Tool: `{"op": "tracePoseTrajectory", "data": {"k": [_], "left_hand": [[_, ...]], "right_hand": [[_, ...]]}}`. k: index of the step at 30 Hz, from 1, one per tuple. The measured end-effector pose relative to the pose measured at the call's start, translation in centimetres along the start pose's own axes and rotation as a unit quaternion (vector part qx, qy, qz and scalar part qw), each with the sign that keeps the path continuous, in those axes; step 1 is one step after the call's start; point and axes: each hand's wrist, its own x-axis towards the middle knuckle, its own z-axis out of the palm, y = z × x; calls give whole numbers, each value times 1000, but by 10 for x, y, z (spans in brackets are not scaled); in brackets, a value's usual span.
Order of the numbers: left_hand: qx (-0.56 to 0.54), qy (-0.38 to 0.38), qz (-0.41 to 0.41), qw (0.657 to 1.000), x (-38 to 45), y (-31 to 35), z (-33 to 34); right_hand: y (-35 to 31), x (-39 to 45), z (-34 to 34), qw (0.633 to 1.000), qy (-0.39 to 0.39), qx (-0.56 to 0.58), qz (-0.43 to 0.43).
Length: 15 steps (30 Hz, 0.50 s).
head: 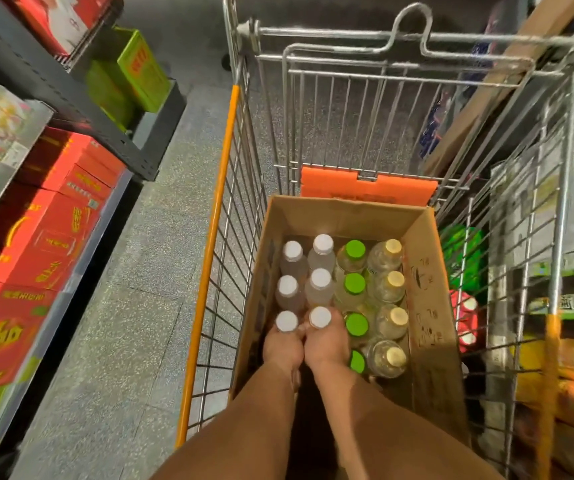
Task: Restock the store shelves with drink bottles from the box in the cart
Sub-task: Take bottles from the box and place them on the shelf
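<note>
An open cardboard box (427, 292) sits in a wire shopping cart (209, 258) with orange rails. It holds several upright drink bottles: white-capped ones on the left, green-capped ones (354, 284) in the middle, cream-capped ones (395, 279) on the right. My left hand (282, 349) grips the nearest white-capped bottle (287, 321) in the left column. Beside it, my right hand (325, 344) grips the neighbouring white-capped bottle (320, 317). Both hands are down inside the box, side by side.
Store shelves (81, 109) run along the left, stacked with red cartons (39, 237) and green boxes (140, 71). Grey speckled floor (133, 306) lies between shelves and cart. Right of the cart stand more goods and a cardboard carton (479, 109).
</note>
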Motion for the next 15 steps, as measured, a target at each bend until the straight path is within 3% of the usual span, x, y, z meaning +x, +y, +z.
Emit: {"op": "tracePoseTrajectory", "data": {"k": [8, 15], "left_hand": [[2, -1, 7, 1000, -36, 3, -4], [7, -30, 15, 999, -81, 19, -4]], "right_hand": [[-5, -26, -24, 999, -40, -23, 3], [-18, -47, -49, 999, -27, -16, -16]]}}
